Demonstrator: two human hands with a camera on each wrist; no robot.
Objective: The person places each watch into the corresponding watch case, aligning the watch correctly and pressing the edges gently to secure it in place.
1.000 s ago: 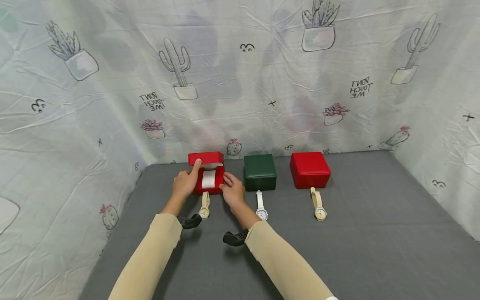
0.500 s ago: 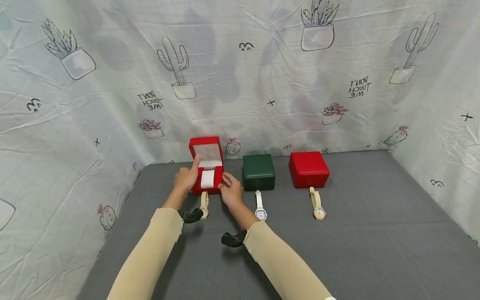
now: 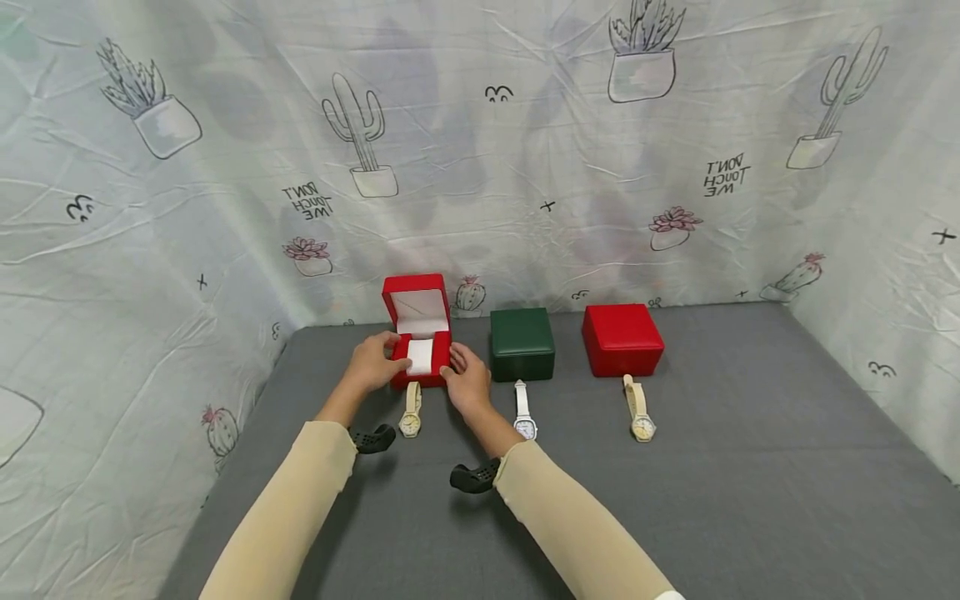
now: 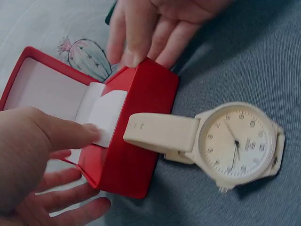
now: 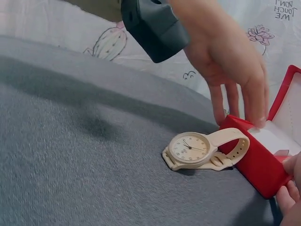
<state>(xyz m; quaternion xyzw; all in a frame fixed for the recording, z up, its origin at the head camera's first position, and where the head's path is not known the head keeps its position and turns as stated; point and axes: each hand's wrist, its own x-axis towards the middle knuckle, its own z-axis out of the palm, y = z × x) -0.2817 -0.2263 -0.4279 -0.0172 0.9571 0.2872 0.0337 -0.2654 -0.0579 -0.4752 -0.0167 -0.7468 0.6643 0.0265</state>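
An opened red watch box (image 3: pixel 420 380) stands at the back left, its white-lined lid (image 3: pixel 417 307) upright. Inside lies a white cushion (image 3: pixel 420 356). At the box's left side is my left hand (image 3: pixel 371 363); its thumb touches the cushion and its fingers lie spread outside the box, fairly straight in the left wrist view. My right hand (image 3: pixel 468 380) holds the right side, thumb at the near corner and fingers along the outer wall. Just in front of the box lies a cream wristwatch (image 4: pixel 237 143), its strap end against the front wall.
A closed green box (image 3: pixel 522 343) and a closed red box (image 3: pixel 622 340) stand to the right. Before them lie a white wristwatch (image 3: pixel 524 417), partly behind the right forearm, and another cream wristwatch (image 3: pixel 640 414). A cactus-print curtain (image 3: pixel 480 150) hangs behind the grey table (image 3: pixel 720 467).
The red box's lid has swung up from half raised to upright. My left thumb has left the lid and come down to the cushion. My right hand has stayed at the box's side.
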